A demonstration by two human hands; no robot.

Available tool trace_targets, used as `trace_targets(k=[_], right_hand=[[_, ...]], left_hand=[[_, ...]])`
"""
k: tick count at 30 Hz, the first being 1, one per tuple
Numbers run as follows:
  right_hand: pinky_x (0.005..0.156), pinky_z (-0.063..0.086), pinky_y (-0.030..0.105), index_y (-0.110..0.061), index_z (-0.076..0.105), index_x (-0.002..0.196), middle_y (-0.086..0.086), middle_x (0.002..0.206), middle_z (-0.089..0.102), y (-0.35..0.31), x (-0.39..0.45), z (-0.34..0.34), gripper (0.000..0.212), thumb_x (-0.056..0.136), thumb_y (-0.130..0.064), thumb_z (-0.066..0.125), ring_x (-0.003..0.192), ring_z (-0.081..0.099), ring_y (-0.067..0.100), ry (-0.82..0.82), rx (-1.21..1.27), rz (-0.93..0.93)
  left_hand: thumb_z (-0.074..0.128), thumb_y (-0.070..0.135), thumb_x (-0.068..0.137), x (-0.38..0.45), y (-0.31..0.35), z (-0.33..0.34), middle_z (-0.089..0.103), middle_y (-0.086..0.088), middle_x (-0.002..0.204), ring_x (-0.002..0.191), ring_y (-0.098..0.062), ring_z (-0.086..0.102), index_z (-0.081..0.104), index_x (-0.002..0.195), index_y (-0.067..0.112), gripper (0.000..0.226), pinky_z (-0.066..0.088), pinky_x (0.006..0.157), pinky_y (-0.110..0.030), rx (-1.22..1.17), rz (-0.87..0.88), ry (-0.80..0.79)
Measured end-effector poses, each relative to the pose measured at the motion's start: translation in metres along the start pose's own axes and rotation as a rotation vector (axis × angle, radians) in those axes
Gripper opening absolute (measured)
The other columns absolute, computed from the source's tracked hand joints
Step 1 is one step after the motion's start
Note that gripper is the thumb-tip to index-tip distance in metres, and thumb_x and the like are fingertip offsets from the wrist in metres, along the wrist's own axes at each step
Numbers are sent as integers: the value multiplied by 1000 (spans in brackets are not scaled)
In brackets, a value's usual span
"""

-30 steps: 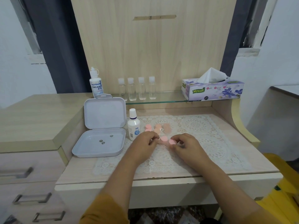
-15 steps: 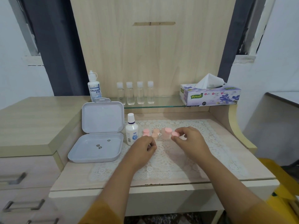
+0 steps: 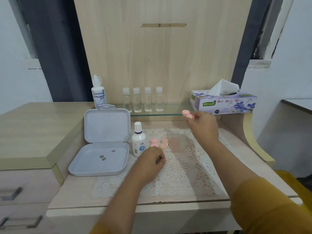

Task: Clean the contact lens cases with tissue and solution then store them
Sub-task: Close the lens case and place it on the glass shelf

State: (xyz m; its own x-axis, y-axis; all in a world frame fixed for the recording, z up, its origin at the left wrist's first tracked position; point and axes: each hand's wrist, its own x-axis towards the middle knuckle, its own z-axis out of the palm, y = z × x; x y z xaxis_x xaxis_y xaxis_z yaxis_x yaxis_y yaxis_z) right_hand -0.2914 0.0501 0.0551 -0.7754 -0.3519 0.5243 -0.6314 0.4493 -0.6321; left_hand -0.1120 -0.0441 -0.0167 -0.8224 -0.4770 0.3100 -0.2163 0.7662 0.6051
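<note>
Right of centre in the frame, we see the right hand (image 3: 202,127) raised above the desk, its fingertips pinching a pink contact lens case (image 3: 187,114) that sticks out to the left of the fingers, in front of the edge of the glass shelf (image 3: 170,112). The left hand (image 3: 149,162) rests low on the lace mat (image 3: 189,168) near the middle of the frame, its fingers curled inward; we cannot tell whether anything sits inside them.

Just above the left hand, two more cases lie on the mat: a pink one (image 3: 154,142) and, beside it to the right, a peach one (image 3: 163,144). A faint, blurred pinkish shape shows to the right of those; we cannot make out what it is. A small solution bottle (image 3: 138,141) with a white cap stands upright to the left of the cases, next to the open grey storage box (image 3: 103,144), whose lid leans back and whose tray holds three small dark round bits.

Along the shelf in the upper middle, a taller Dream Eye bottle (image 3: 98,93) stands at the left, four clear little bottles (image 3: 142,99) line up in a row, and a tissue box (image 3: 224,103) sits at the right with a tissue poking out of its top.
</note>
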Motion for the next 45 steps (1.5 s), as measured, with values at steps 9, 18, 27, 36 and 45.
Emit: trace_targets(k=[9,18,27,36,45], right_hand=[[62,39,31,-5,68,95,12,88,59,-7,20,17,29,94,-26,48,88,56,31,60,-197,-32],[71,46,36,-16,65,113,11,100,63,-3,19,27,26,94,-30,54,95,57,31,51,-193,-39],[69,47,34,-16,67,114,10,103,61,-6,19,30,29,95,-24,47,92,58,29,39,-210,-59],[67,43,32,-17,66,115,8,105,62,-11,22,34,29,98,-33,49,94,59,28,7,-179,-73],[67,42,32,-20,66,118,9,108,61,-28,25,46,30,98,-27,46,100,56,29,-68,-172,-66]], left_hand=[[58,20,91,1,-3,2,55,11,89,82,-4,53,57,81,24,11,48,76,-22,-16,6,11],[59,18,90,1,-1,1,53,12,88,82,-4,52,54,79,26,14,46,76,-20,-20,34,6],[59,19,90,2,-1,1,52,13,86,81,-2,51,50,76,30,20,43,73,-15,-10,37,-1],[60,19,90,1,-1,1,53,13,87,83,-3,52,53,78,28,17,45,75,-17,-8,33,3],[59,20,90,1,-1,0,53,12,89,84,-2,51,53,78,27,15,46,78,-19,-6,41,6]])
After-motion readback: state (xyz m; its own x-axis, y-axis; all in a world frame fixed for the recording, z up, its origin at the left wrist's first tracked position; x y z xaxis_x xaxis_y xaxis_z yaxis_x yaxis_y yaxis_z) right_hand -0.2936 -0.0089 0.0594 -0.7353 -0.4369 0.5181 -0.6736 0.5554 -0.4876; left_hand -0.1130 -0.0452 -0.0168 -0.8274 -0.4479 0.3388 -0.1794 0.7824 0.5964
